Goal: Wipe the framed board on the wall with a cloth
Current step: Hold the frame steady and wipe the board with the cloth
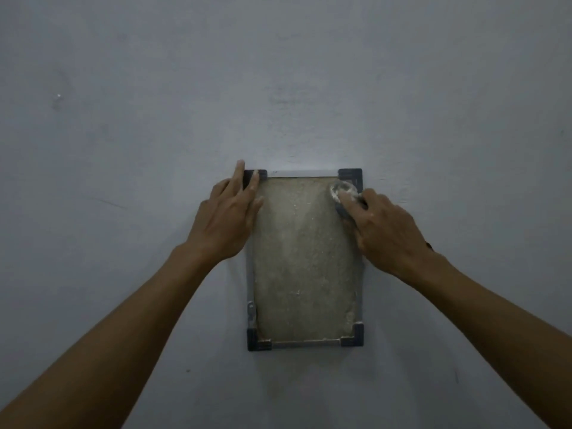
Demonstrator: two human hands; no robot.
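Note:
A small framed board (pixel 303 261) hangs upright on the wall, with a pale metal frame, dark plastic corner pieces and a dusty, speckled beige face. My left hand (pixel 229 215) lies flat with fingers spread over the board's upper left corner and left edge. My right hand (pixel 383 227) presses a small bunched grey cloth (pixel 343 193), dusted white, against the board's upper right corner. Most of the cloth is hidden under my fingers.
A plain grey-blue painted wall (pixel 154 119) fills the whole view around the board, with a few faint marks and scuffs. Both forearms reach in from the lower corners.

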